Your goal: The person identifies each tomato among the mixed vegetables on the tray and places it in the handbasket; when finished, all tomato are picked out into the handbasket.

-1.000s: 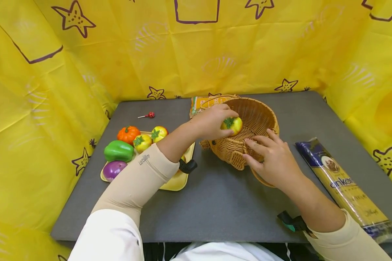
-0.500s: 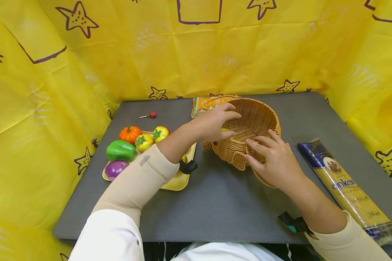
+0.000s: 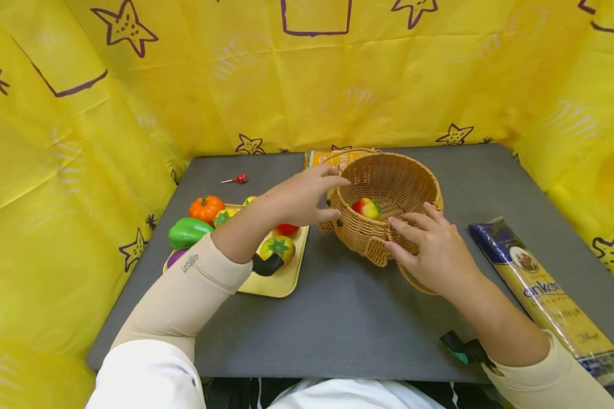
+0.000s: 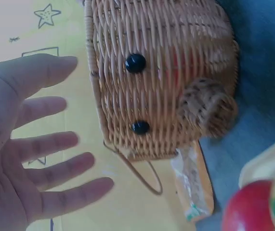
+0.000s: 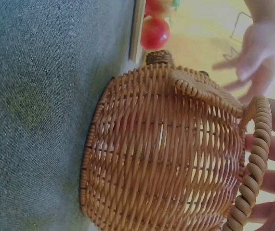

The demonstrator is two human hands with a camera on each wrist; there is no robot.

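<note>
A wicker basket (image 3: 359,237) with black button eyes and a woven snout stands mid-table. Inside it lies a red-and-yellow toy fruit (image 3: 366,208) with a green leafy top. My left hand (image 3: 307,196) hovers just left of the basket's rim, fingers spread and holding nothing; the left wrist view shows its bare palm side (image 4: 36,144) beside the wicker wall. With spread fingers, my right hand (image 3: 435,250) touches the basket's near right rim. In the right wrist view, the twisted handle (image 5: 255,168) partly covers those fingers.
Left of the basket, a yellow tray (image 3: 278,287) bears an orange toy pumpkin (image 3: 206,209), a green pepper (image 3: 189,233) and several toy fruits. A lollipop (image 3: 239,178) lies behind. An orange packet (image 3: 314,159) is behind the basket; a long pasta packet (image 3: 547,295) lies right.
My left hand has let go of the toy fruit inside the basket and drawn back leftward over the rim. The right hand has stayed at the basket's rim.
</note>
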